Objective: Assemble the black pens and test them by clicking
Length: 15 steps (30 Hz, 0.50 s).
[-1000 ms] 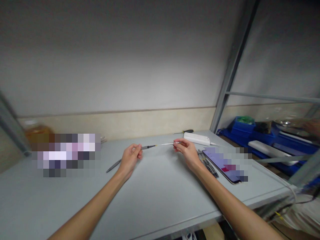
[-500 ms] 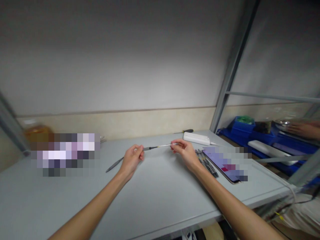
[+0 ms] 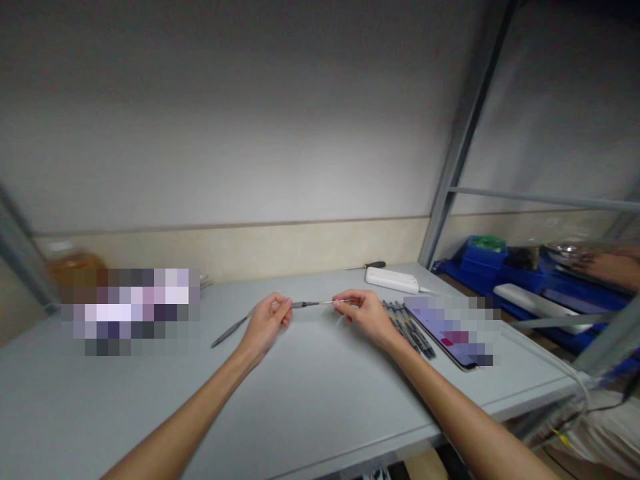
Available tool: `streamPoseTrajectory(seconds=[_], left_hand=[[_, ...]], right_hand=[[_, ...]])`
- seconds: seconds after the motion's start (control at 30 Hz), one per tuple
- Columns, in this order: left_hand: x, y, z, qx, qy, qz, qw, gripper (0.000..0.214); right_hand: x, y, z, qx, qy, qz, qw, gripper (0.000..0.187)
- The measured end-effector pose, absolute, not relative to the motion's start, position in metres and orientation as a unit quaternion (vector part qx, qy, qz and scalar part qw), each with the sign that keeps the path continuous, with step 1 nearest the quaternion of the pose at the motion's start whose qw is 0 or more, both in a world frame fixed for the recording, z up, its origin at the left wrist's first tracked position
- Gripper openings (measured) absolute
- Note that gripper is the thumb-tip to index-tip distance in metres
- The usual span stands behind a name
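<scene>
My left hand (image 3: 266,323) pinches a dark grey pen barrel (image 3: 231,329) that slants down to the left over the grey table (image 3: 300,393). My right hand (image 3: 364,313) pinches the thin pale refill (image 3: 323,303) that sticks out of the barrel's front end. The two hands sit close together, a short stretch of barrel tip and refill showing between them. Both hands hover just above the tabletop near its middle.
Several dark pens (image 3: 407,325) lie right of my right hand, beside a blurred flat item (image 3: 450,327). A white box (image 3: 393,279) and a small screwdriver (image 3: 367,266) lie near the back wall. Blue bins (image 3: 505,267) stand beyond a metal post (image 3: 457,153); another person's hand (image 3: 613,267) shows at far right.
My right hand has moved left toward my left hand, and the exposed length of refill between them has become shorter. The left hand has barely shifted.
</scene>
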State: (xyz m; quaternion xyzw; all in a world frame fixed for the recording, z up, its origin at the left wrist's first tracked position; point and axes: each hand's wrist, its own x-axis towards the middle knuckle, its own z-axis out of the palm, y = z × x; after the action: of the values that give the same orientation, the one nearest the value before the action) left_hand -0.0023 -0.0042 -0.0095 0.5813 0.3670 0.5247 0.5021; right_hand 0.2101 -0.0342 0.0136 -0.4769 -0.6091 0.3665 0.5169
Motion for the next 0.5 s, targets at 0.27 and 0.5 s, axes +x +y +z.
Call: streamPoseTrajectory(seconds=[0.27, 0.5], left_hand=[[-0.0018, -0.0078, -0.0034, 0.609, 0.366, 0.525, 0.469, 0.03], [-0.0042, -0.0025, -0.0091, 0.592, 0.365, 0.529, 0.486, 0.029]], right_hand=[[0.2081, -0.037, 0.0157, -0.506, -0.619, 0.367, 0.476, 0.047], [0.2121, -0.0352, 0.0163, -0.449, -0.659, 0.316, 0.513, 0.026]])
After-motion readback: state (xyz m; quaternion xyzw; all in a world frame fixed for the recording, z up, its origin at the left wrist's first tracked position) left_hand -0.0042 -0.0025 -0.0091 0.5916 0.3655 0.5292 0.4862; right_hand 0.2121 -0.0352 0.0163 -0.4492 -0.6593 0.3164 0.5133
